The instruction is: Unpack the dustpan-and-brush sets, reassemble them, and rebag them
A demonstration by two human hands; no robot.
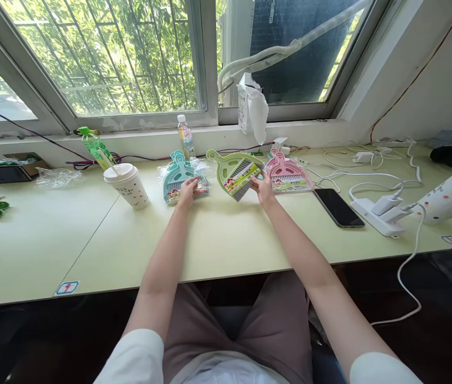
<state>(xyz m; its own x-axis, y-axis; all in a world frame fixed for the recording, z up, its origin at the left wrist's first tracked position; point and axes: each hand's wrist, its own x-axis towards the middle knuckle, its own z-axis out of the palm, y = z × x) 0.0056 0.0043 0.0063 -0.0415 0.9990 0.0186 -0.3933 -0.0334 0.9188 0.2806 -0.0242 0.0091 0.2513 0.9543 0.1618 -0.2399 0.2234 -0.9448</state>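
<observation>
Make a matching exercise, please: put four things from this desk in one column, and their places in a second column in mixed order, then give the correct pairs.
Things:
1. teal dustpan set
2. green dustpan set
3. phone
4. paper cup

Places:
A. lying flat, dark screen up, between the pink dustpan set and the power strip
B. under the left hand
C. standing left of the teal set, with a straw in its lid
D. at the right hand, in the middle of the three sets

Pairs: 1-B, 2-D, 3-A, 4-C
</observation>
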